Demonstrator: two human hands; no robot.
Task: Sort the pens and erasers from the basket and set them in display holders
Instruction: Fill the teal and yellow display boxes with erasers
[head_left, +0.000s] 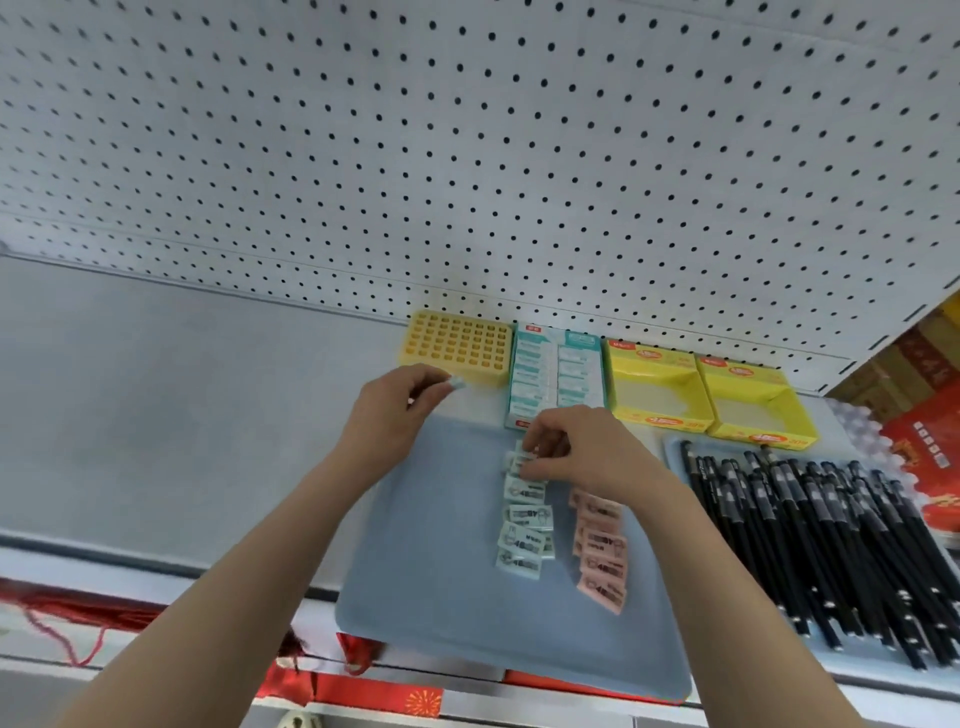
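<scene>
On a blue tray (431, 561) lie a column of light-blue erasers (524, 525) and a column of pink erasers (600, 556). My right hand (576, 449) pinches the top light-blue eraser of the column. My left hand (395, 410) is raised above the tray's far left corner and pinches one light-blue eraser (457, 383). Behind the tray stand a yellow pen holder with a grid of holes (457, 345), a teal eraser display box (556, 376) filled with erasers, and two yellow display boxes (657, 387) (753, 405) with nothing seen inside. Several black pens (826, 540) lie on a second tray at the right.
A white pegboard wall (467, 156) rises behind the shelf. Red packaging (924, 447) lies at the far right. Red decorations (363, 686) hang below the shelf's front edge. Bare grey shelf (182, 415) extends to the left of the tray.
</scene>
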